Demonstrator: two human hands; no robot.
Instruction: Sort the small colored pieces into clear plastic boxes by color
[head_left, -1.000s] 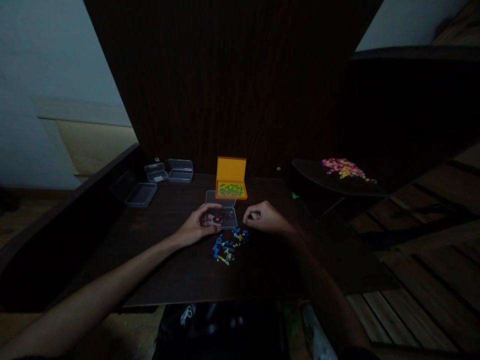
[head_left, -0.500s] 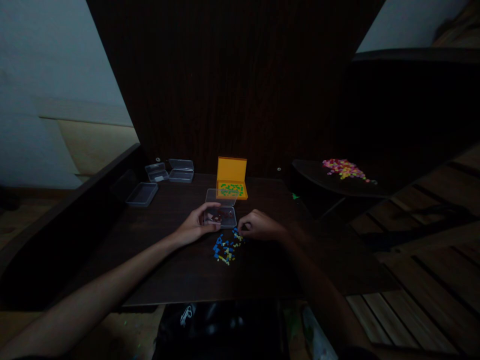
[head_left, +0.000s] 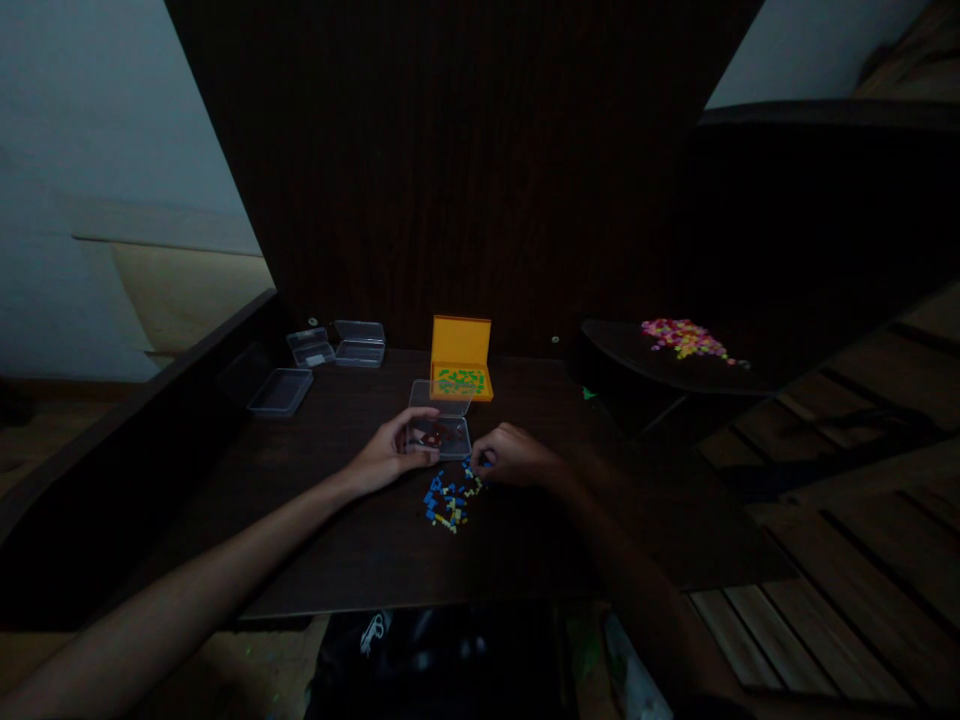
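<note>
just left of the frame's centre, the left hand (head_left: 386, 450) grips a hinged clear plastic box (head_left: 459, 446) by its left side, thumb along the near edge, fingers around the far side. the box's lid stands raised, and small dark reddish pieces (head_left: 433, 438) lie inside. right of it, the right hand (head_left: 516, 456) has its fingertips bunched at the upper right edge of a scatter of small blue and yellow building bricks (head_left: 448, 503); whether it pinches one is unclear. the bricks lie just below the box, at lower centre, on a dark wooden tabletop (head_left: 352, 570).

behind the clear lid, at centre, a yellow-orange box (head_left: 461, 342) with its lid up holds green pieces (head_left: 459, 382). three more clear plastic boxes (head_left: 280, 392) sit at centre left, lids raised. at right, pink and yellow beads (head_left: 686, 338) lie heaped on a dark curved shelf (head_left: 634, 360).
</note>
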